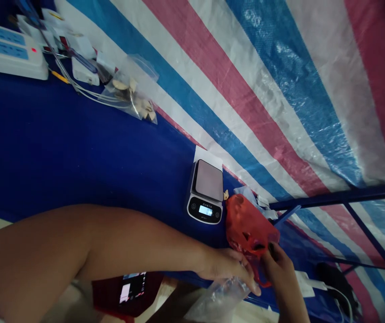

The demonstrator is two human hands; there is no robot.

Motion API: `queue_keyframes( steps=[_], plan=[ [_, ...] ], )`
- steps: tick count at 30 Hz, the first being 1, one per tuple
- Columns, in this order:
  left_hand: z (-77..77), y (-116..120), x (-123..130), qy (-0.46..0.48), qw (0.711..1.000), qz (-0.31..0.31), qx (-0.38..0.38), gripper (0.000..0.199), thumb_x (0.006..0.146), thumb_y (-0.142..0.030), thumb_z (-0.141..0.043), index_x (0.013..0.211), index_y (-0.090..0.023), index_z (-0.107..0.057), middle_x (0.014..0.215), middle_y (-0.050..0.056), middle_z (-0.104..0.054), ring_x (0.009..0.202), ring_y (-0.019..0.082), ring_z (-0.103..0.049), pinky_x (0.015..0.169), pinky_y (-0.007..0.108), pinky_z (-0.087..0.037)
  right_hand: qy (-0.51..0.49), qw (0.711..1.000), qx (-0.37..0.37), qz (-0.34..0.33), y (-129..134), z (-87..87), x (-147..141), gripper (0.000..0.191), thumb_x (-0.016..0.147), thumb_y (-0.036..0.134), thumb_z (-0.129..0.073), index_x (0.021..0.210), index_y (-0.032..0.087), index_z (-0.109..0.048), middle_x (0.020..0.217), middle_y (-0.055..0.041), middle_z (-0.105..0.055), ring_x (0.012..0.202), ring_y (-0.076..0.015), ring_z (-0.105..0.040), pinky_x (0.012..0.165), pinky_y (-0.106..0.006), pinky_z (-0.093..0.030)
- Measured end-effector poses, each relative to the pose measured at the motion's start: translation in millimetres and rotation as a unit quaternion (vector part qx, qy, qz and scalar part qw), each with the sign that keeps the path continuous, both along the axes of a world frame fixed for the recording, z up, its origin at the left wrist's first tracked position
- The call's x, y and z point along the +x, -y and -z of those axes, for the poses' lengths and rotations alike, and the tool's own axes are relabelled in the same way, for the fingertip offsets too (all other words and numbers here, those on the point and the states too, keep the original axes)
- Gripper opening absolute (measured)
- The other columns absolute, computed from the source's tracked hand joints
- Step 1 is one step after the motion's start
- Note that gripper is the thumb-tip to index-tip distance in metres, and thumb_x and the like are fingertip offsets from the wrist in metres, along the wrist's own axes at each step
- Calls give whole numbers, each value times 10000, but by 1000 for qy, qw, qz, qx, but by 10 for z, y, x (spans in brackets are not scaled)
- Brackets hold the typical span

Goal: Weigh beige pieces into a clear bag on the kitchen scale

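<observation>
On the right of the blue table a red plastic bag [248, 222] lies bunched, its handles turned towards me. My right hand [278, 264] is closed on the bag's near right edge, thumb and fingers pinched together. Close beside it, my left hand [234, 269] reaches across from the left with curled fingers at a clear plastic bag [217, 301], which hangs below the hand over the table edge. A digital kitchen scale [207, 190] with a lit display stands just left of the red bag. Nothing lies on its plate.
A power strip [10, 51], cables and a clear bag of pale pieces [133, 94] lie at the back left. Behind the table hangs a striped tarp [233, 85]. A blue metal frame [340, 197] stands at right. A lit phone [132, 287] is below the table edge.
</observation>
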State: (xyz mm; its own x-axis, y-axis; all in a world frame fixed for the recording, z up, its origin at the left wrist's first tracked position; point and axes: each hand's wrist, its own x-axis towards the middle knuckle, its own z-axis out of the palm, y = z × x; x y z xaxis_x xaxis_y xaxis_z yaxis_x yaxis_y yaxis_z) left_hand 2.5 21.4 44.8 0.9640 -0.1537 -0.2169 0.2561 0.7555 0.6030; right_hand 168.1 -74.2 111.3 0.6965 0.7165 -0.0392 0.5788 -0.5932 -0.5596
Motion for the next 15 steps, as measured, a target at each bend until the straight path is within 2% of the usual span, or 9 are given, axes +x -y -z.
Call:
queue_keyframes(
  steps=[3, 8, 11, 13, 15],
  plan=[
    [0, 5, -2, -3, 1000, -5, -9, 710, 175, -130, -934, 788, -194, -581, 711, -63, -662, 671, 130, -611, 628, 266, -462, 21, 1000, 13, 17, 211, -101, -138, 394, 693, 545, -712, 833, 183, -643, 630, 17, -608, 532, -154, -520, 487, -251, -422],
    [13, 27, 36, -1, 1000, 6, -2, 768, 121, -84, -913, 808, -195, -590, 749, -49, -672, 676, 141, -612, 622, 279, -484, 97, 994, 41, 20, 381, -325, -363, 413, 697, 558, -751, 898, 214, -644, 736, -28, -690, 622, -196, -619, 537, -253, -497],
    [15, 60, 68, 28, 998, 47, 18, 781, 120, -20, -886, 828, -192, -603, 775, -41, -670, 697, 150, -616, 617, 285, -502, 69, 997, 22, -37, 370, -369, -494, 375, 708, 530, -754, 886, 220, -640, 755, -32, -696, 681, -209, -659, 607, -250, -541],
    [23, 92, 82, 68, 995, 68, 29, 745, 145, -26, -890, 822, -181, -621, 775, -43, -655, 707, 142, -613, 623, 280, -511, 13, 994, -20, -104, 346, -341, -563, 339, 716, 508, -744, 856, 217, -641, 730, -31, -684, 696, -213, -669, 634, -254, -555],
    [38, 122, 86, 102, 991, 75, 39, 703, 174, -64, -906, 811, -174, -631, 754, -47, -637, 689, 133, -602, 607, 270, -504, -22, 988, -44, -143, 327, -294, -616, 301, 734, 489, -714, 834, 217, -630, 730, -31, -680, 695, -206, -666, 639, -255, -553]
  ],
)
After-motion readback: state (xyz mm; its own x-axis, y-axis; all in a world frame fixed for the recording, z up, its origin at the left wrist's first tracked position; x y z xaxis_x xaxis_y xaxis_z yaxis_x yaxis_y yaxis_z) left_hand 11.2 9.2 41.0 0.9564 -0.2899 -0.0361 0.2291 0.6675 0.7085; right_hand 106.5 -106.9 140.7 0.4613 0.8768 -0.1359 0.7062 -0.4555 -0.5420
